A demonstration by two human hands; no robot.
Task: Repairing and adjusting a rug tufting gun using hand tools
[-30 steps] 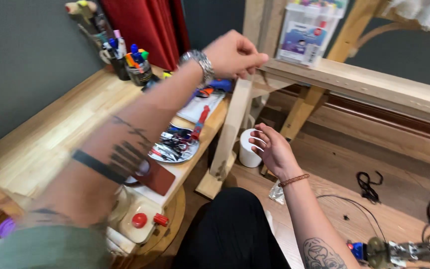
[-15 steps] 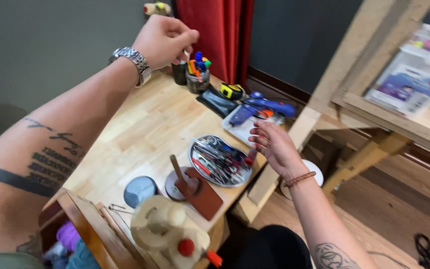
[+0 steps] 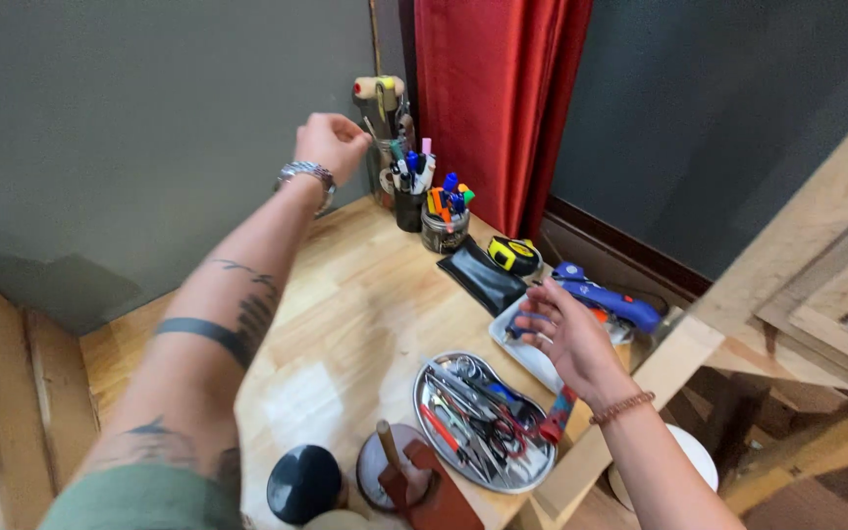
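Worktop (image 3: pixel 345 294): pale wood, set against a grey wall beside a red curtain (image 3: pixel 498 98).
Left hand (image 3: pixel 331 145): raised over the far edge of the worktop, fingers curled into a loose fist; whether they pinch anything cannot be told. It is near the pen cups (image 3: pixel 422 201), just left of them.
Right hand (image 3: pixel 566 334): hovers palm down above the white tray (image 3: pixel 527 348), fingers spread wide, holding nothing.
Glue gun (image 3: pixel 606 299): blue, lying at the tray's far side, just beyond the right fingertips.
Steel dish (image 3: pixel 483 420): oval, full of scissors and small tools, near the right wrist.
Tape measure (image 3: pixel 514 253): yellow, beside a black pouch (image 3: pixel 483 277).
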